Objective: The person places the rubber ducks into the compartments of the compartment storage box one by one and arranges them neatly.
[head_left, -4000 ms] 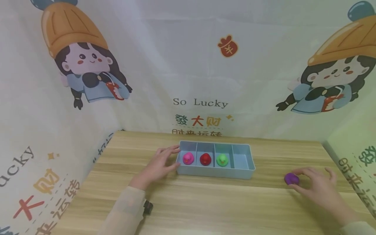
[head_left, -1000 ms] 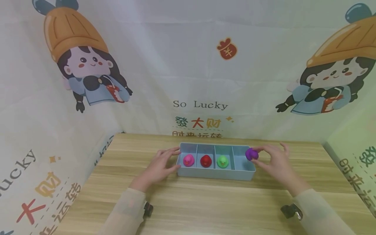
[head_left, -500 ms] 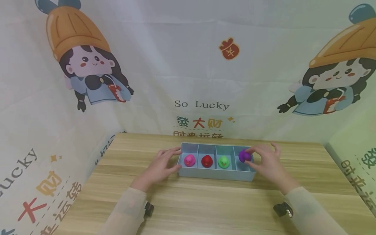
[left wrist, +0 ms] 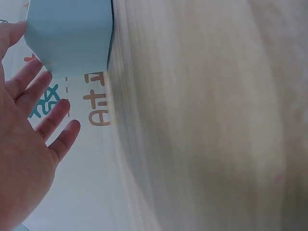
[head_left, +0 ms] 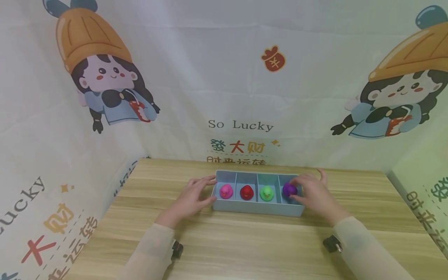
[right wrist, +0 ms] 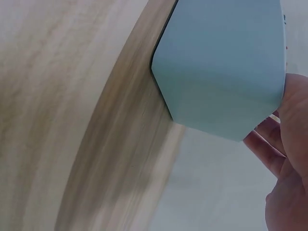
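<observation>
A light blue box (head_left: 257, 208) with compartments in a row stands on the table. A pink toy duck (head_left: 226, 191), a red toy duck (head_left: 246, 192) and a green toy duck (head_left: 266, 193) each sit in a compartment of their own. My right hand (head_left: 315, 194) reaches over the box's right end and pinches a purple toy duck (head_left: 289, 189) low inside the rightmost compartment; the right wrist view hides that duck behind the box wall. With thumb and fingertips, my left hand (head_left: 189, 200) touches the box's left end; its fingers (left wrist: 57, 118) look relaxed and spread in the left wrist view.
The wood-grain table (head_left: 245, 245) ends at a printed cloth backdrop (head_left: 196, 85) behind the box. More cloth hangs at both sides. A small black device (head_left: 176, 249) shows at the left wrist and another black device (head_left: 331, 244) at the right.
My right hand has brought the purple duck from the table at the right, over the box's right end and down into the rightmost compartment. The left hand has stayed at the box's left end.
</observation>
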Demonstrator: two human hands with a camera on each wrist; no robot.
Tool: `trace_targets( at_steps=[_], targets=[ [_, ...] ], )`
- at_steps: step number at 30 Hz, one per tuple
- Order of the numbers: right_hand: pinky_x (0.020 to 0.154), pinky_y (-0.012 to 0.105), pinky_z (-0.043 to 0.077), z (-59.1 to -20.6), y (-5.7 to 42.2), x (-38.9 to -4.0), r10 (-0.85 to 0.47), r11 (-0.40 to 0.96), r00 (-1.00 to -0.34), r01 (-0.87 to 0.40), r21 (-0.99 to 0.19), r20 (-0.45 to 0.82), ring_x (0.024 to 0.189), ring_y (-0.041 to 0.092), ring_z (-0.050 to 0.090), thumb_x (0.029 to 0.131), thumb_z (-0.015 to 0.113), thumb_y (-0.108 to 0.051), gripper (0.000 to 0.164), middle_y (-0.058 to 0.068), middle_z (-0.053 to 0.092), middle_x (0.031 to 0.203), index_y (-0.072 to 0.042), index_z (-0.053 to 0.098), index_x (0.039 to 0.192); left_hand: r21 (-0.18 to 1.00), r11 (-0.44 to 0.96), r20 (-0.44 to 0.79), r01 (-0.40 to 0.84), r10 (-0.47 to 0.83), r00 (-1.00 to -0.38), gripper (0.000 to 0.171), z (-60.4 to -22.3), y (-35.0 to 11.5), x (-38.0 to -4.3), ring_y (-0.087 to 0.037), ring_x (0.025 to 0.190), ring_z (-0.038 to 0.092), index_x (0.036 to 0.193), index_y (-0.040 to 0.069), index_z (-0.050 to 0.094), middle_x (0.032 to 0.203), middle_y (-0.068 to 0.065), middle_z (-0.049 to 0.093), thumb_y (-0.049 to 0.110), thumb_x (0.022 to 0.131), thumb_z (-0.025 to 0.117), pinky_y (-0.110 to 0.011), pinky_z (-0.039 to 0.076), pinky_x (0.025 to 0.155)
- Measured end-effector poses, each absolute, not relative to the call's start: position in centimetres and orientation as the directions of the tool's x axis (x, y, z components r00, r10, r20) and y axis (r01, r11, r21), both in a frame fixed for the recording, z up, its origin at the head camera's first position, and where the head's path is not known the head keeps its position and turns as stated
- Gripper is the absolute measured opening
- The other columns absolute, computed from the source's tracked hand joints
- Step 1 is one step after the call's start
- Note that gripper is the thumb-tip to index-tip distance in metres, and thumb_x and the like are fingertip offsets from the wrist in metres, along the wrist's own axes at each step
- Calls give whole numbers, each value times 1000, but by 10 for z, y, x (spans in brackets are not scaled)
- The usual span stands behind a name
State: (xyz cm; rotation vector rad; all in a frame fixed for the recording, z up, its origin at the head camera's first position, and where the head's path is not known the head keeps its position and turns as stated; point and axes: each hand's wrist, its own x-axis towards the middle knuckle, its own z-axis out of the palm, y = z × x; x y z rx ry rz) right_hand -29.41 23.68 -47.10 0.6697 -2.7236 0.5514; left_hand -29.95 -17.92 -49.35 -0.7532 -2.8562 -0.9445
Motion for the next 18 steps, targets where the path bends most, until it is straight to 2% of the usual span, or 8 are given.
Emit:
trace_targets(
  at_steps=[7, 18],
  targets=[
    [117, 75, 6, -471, 233, -303, -435, 840, -848, -503, -203, 303, 110, 33, 65, 69, 95, -19, 36, 2, 78, 99, -14, 75, 99, 553, 697, 184, 456, 431, -883, 61, -493, -180, -300, -32, 143, 40, 150, 14, 53, 165, 2, 41, 35, 97, 71, -65, 37, 117],
    [116, 77, 7, -469, 229, -306, -452, 843, -853, -504, -188, 263, 106, 31, 63, 65, 96, -17, 31, -8, 73, 82, -17, 74, 87, 553, 696, 186, 458, 432, -882, 61, -496, -180, -300, -32, 144, 39, 150, 15, 53, 165, 1, 41, 35, 97, 71, -65, 36, 118]
  ],
)
